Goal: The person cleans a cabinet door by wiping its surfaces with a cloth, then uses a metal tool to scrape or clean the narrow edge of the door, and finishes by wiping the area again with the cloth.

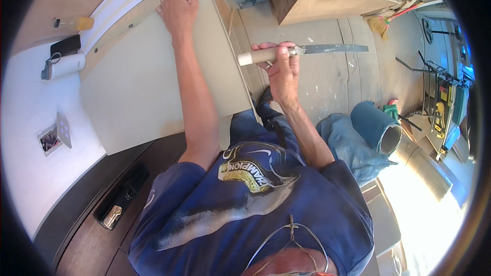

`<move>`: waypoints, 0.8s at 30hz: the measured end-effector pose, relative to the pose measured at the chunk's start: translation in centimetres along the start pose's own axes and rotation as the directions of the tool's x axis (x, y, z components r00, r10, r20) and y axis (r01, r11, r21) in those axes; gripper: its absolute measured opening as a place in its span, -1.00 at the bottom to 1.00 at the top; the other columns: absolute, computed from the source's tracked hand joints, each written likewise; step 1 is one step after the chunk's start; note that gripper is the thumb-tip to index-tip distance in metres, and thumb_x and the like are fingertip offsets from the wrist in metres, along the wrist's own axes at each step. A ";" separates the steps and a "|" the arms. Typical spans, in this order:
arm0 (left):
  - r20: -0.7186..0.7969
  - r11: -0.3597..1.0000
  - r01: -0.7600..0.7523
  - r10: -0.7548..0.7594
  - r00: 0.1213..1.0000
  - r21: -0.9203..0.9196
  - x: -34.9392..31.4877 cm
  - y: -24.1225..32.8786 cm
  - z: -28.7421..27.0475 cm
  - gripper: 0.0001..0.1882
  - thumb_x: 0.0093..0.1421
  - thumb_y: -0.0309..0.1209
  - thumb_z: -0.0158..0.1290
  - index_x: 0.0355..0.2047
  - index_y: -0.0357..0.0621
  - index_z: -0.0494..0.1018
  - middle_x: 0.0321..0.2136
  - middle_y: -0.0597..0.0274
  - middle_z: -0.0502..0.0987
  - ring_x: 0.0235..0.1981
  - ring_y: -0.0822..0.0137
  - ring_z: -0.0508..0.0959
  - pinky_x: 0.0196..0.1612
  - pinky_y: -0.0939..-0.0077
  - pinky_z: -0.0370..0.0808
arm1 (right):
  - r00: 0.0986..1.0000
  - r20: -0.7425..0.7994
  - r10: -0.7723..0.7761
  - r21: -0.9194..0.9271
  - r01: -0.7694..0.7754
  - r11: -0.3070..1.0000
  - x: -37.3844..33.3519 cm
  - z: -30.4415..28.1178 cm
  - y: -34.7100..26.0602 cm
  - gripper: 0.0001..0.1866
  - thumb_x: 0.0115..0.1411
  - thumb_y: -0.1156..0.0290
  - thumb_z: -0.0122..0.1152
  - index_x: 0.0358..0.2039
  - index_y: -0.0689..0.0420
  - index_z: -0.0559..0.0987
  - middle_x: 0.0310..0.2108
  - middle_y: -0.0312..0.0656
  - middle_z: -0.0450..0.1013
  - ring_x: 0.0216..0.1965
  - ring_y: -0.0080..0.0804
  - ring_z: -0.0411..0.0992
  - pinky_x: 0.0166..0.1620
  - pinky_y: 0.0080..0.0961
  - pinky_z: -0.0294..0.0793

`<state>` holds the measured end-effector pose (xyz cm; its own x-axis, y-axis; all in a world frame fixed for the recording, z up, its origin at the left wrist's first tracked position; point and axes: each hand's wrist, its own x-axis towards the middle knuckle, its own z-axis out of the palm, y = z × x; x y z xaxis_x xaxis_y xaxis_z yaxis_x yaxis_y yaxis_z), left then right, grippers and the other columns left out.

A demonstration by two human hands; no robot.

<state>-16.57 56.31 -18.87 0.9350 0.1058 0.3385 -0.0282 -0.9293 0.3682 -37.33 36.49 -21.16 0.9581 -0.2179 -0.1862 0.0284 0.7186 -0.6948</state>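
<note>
- Knife-like tool [330, 49]: it is in the right hand, above the floor and just past the right edge of the pale board; its long, narrow grey blade points to the right, and its thick beige handle [255, 56] ends in a whitish butt to the left.
- Right hand [281, 64]: grasping the handle close to the blade, thumb laid along it and fingers wrapped around it.
- Left hand [178, 10]: fingers curled at the far edge of the pale board, a ring on one of them; whether it grips that edge or merely rests there I cannot tell.
- Pale board [138, 87]: large and flat, stretching under the left forearm, its near right corner by the person's trousers.
- Left of the board: a small bottle with amber contents [82, 23], a dark phone [65, 45] and a white flask [69, 66] near one another.
- Further left, on the white wall: an open socket box [49, 140] with its cover plate [63, 129] beside it.
- To the right: the light-brown floor [317, 79], flecked with white, a plywood box [332, 6], a straw broom [379, 26] with a red handle, and a hollow blue roll [371, 122] touching blue sheeting [345, 145].
</note>
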 end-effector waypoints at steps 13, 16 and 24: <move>-0.045 1.000 0.004 -0.003 0.999 0.027 -0.3 0.3 -0.3 -0.70 0.31 -0.19 -0.01 -0.25 -0.10 0.62 -0.21 0.16 0.65 -0.05 0.06 0.53 0.06 0.02 0.33 | 0.991 -0.009 -0.131 -0.021 0.131 0.991 7.0 0.3 -1.4 -0.78 0.46 0.13 0.02 -0.08 -0.07 0.28 -0.06 -0.01 0.52 0.02 -0.10 0.53 0.02 -0.01 0.58; -0.006 1.000 0.027 -0.027 1.000 0.013 -0.1 0.3 0.0 -0.67 0.35 -0.15 -0.04 -0.22 -0.09 0.61 -0.21 0.14 0.65 -0.04 0.02 0.53 0.09 0.00 0.31 | 0.977 0.009 -0.213 -0.051 0.213 0.976 8.6 1.4 -0.8 -0.78 0.46 0.14 0.03 -0.09 -0.05 0.28 -0.06 -0.01 0.51 0.03 -0.06 0.53 0.01 0.01 0.59; -0.019 0.999 0.029 -0.029 0.999 0.027 -0.2 0.6 -0.7 -0.69 0.33 -0.20 -0.05 -0.20 -0.10 0.60 -0.22 0.17 0.64 -0.05 0.09 0.53 0.06 0.05 0.31 | 0.978 0.013 -0.210 0.060 0.209 0.976 12.7 2.0 -0.5 -0.78 0.46 0.16 0.03 -0.06 -0.03 0.30 -0.06 -0.02 0.50 0.01 -0.08 0.54 -0.03 -0.09 0.64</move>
<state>-17.06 55.93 -18.14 0.9284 0.1392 0.3445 0.0087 -0.9351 0.3542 -24.61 34.67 -21.75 0.9344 -0.3552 -0.0272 0.2449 0.6959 -0.6751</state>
